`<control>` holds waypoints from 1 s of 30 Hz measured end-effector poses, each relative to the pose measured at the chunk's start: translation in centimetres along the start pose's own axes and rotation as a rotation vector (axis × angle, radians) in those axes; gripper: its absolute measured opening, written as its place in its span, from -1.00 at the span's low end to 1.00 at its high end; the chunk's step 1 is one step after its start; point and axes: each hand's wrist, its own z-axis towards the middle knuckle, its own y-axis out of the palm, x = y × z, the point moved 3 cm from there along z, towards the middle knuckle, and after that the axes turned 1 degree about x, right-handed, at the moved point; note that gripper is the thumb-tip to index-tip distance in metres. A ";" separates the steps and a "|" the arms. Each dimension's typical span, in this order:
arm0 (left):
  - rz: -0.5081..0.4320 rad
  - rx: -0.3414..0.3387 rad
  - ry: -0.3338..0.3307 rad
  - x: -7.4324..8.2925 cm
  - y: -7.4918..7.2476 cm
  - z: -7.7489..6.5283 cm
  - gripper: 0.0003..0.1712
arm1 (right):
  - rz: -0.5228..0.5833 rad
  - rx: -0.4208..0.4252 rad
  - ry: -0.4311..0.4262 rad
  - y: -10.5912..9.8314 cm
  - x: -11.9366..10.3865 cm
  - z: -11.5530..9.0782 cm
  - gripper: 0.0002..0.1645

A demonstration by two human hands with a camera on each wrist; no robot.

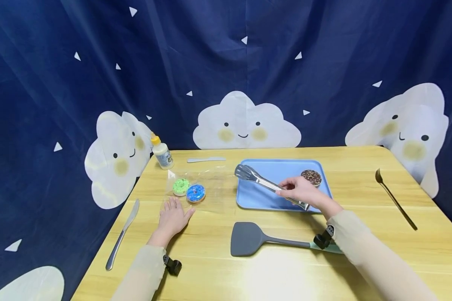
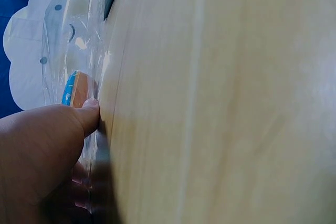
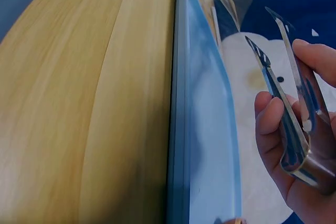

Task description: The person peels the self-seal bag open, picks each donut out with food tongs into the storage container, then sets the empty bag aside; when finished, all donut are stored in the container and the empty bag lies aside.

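My left hand point(image 1: 172, 218) lies with fingers spread on the near edge of a clear plastic bag point(image 1: 216, 188). Inside the bag are a green-iced donut point(image 1: 178, 183) and a blue-iced donut point(image 1: 199, 195), just beyond the fingertips. In the left wrist view, the thumb presses beside the bag, with the blue donut point(image 2: 79, 90) behind it. My right hand point(image 1: 303, 193) grips metal tongs point(image 1: 265, 182) above the blue tray point(image 1: 252, 198). The arms of the tongs stand apart with nothing between their tips, which point left toward the bag. A chocolate donut point(image 1: 311, 176) sits at the tray's right side, behind the right hand.
A spatula point(image 1: 246, 239) lies in front of the tray, its green handle partly under the right forearm. A table knife point(image 1: 122, 234) is at left, a fork point(image 1: 395, 200) at right. Toward the back are a pale knife point(image 1: 206, 159) and a yellow-capped bottle point(image 1: 163, 155).
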 end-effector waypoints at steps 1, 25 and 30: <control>0.004 -0.003 0.001 0.0 0.0 0.0 0.03 | 0.006 -0.005 0.003 0.2 -0.1 0.2 -0.46; 0.017 -0.008 -0.007 -0.1 -0.1 0.1 0.03 | -0.517 0.002 -0.255 4.4 -4.1 4.2 -0.50; 0.018 -0.013 -0.014 0.1 -0.2 0.0 0.03 | -0.529 -0.028 -0.268 5.4 -4.5 4.9 -0.48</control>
